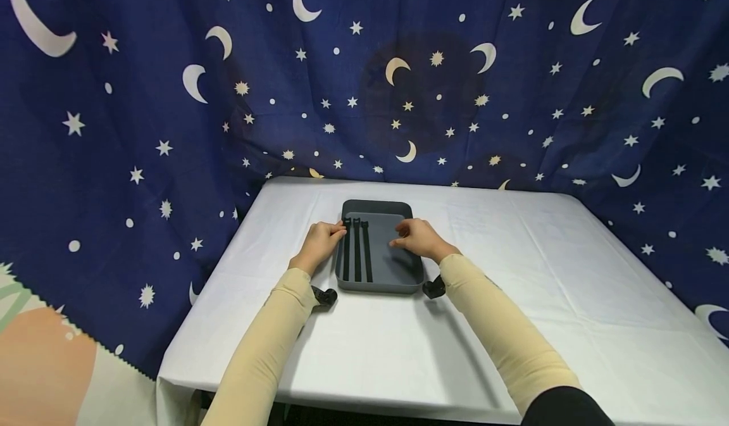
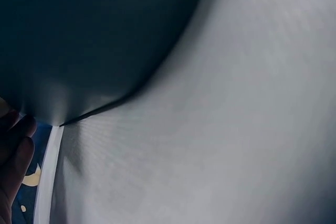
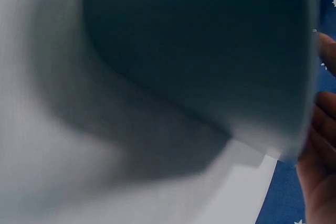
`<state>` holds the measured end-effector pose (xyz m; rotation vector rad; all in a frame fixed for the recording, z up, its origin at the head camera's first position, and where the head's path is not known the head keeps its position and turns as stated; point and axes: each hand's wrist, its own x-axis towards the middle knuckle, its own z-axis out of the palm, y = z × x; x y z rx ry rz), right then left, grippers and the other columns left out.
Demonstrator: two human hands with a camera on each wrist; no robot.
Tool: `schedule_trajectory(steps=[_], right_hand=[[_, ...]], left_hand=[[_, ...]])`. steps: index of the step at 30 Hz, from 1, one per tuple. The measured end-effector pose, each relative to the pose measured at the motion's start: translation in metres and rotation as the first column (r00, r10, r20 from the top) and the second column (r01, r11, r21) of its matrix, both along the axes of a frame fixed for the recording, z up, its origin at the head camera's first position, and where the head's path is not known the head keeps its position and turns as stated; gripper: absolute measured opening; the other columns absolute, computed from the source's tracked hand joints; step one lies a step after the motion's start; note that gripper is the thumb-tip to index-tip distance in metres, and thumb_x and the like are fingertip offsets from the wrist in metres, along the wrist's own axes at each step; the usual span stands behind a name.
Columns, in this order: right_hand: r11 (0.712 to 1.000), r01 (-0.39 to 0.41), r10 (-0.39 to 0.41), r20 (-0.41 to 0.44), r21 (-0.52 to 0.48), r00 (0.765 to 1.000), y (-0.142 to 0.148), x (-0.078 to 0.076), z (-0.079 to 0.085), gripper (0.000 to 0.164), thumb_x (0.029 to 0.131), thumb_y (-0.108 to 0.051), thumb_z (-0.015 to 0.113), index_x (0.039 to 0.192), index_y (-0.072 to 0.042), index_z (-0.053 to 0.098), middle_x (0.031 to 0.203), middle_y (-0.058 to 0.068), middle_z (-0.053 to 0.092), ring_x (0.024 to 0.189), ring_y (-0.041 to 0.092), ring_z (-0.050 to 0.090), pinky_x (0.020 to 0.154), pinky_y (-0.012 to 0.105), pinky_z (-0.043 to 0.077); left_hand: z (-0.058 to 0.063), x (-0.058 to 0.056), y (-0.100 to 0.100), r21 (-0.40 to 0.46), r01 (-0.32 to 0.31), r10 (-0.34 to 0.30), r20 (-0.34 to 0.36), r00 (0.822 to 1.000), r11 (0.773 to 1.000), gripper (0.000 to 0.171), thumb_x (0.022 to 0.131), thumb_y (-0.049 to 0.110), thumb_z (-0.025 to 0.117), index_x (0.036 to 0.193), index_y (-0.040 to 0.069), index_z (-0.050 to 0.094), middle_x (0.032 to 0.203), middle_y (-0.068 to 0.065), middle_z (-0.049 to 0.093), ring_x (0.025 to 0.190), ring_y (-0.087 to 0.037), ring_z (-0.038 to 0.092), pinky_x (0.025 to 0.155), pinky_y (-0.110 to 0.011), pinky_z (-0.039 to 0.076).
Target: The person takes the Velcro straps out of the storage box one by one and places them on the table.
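In the head view a grey tray [image 1: 378,287] with rounded corners lies on the white-covered table. Three thin black straps, each with a wider top end, lie side by side in its left half: a left strap [image 1: 346,255], a middle strap [image 1: 357,252] and a right strap [image 1: 367,255]. My left hand [image 1: 321,242] is at the tray's left rim, its fingertips by the left strap's top end; whether they pinch it is hidden. Over the tray's right side hovers my right hand [image 1: 421,239], thumb and fingers apart with nothing seen between them. Both wrist views show mostly the tray's outer wall [image 2: 94,35].
A white cloth [image 1: 512,274] covers the table, which reaches well to the right of the tray. Behind it hangs a dark blue curtain [image 1: 353,135] with moons and stars. Black wrist devices, a left one [image 1: 324,296] and a right one [image 1: 435,287], sit below the hands.
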<state>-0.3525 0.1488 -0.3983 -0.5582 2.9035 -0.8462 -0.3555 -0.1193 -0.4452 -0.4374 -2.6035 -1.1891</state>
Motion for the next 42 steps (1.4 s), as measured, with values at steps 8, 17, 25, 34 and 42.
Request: schedule_trajectory(steps=[8, 17, 25, 34, 42], right_hand=[[1.0, 0.008, -0.008, 0.017, 0.008, 1.0, -0.007, 0.003, 0.0, 0.051, 0.09, -0.025, 0.076, 0.128, 0.006, 0.063, 0.118, 0.021, 0.069, 0.109, 0.033, 0.066, 0.094, 0.046, 0.056], [1.0, 0.022, -0.022, 0.022, 0.003, 1.0, -0.014, 0.006, -0.003, 0.049, 0.089, -0.024, 0.077, 0.126, 0.005, 0.064, 0.116, 0.02, 0.07, 0.107, 0.032, 0.066, 0.094, 0.045, 0.056], [1.0, 0.029, -0.029, 0.023, 0.0, 0.999, -0.017, 0.006, -0.007, 0.046, 0.089, -0.025, 0.077, 0.123, 0.004, 0.066, 0.114, 0.019, 0.07, 0.106, 0.031, 0.066, 0.092, 0.045, 0.057], [0.999, 0.034, -0.034, 0.015, 0.028, 0.999, -0.023, 0.004, -0.013, 0.043, 0.087, -0.027, 0.078, 0.118, 0.002, 0.069, 0.114, 0.017, 0.072, 0.106, 0.031, 0.067, 0.093, 0.044, 0.057], [0.999, 0.023, -0.025, 0.043, 0.046, 0.999, -0.031, 0.009, -0.015, 0.044, 0.088, -0.028, 0.077, 0.119, 0.002, 0.069, 0.119, 0.018, 0.071, 0.111, 0.032, 0.066, 0.097, 0.044, 0.056]], left_hand=[[0.001, 0.001, 0.001, -0.016, -0.002, 0.002, 0.016, 1.0, 1.0, 0.026, 0.098, 0.016, 0.065, 0.116, -0.001, 0.073, 0.13, -0.013, 0.066, 0.124, -0.029, 0.063, 0.11, -0.041, 0.049], [0.001, 0.001, 0.0, -0.009, 0.008, -0.008, 0.025, 1.0, 1.0, 0.027, 0.099, 0.016, 0.064, 0.117, -0.002, 0.072, 0.131, -0.015, 0.066, 0.124, -0.03, 0.063, 0.11, -0.042, 0.049], [0.0, 0.001, 0.0, 0.0, 0.001, -0.001, 0.028, 1.0, 1.0, 0.026, 0.099, 0.015, 0.064, 0.117, -0.002, 0.072, 0.131, -0.015, 0.066, 0.124, -0.03, 0.063, 0.11, -0.042, 0.049], [0.002, 0.0, 0.001, 0.014, -0.007, 0.006, 0.056, 0.998, 1.0, 0.026, 0.099, 0.016, 0.064, 0.118, -0.001, 0.072, 0.133, -0.012, 0.065, 0.127, -0.028, 0.061, 0.112, -0.04, 0.047], [0.001, 0.0, 0.002, 0.008, -0.017, 0.017, 0.039, 0.999, 1.0, 0.025, 0.098, 0.016, 0.065, 0.116, 0.0, 0.074, 0.13, -0.012, 0.066, 0.125, -0.028, 0.063, 0.11, -0.041, 0.049]])
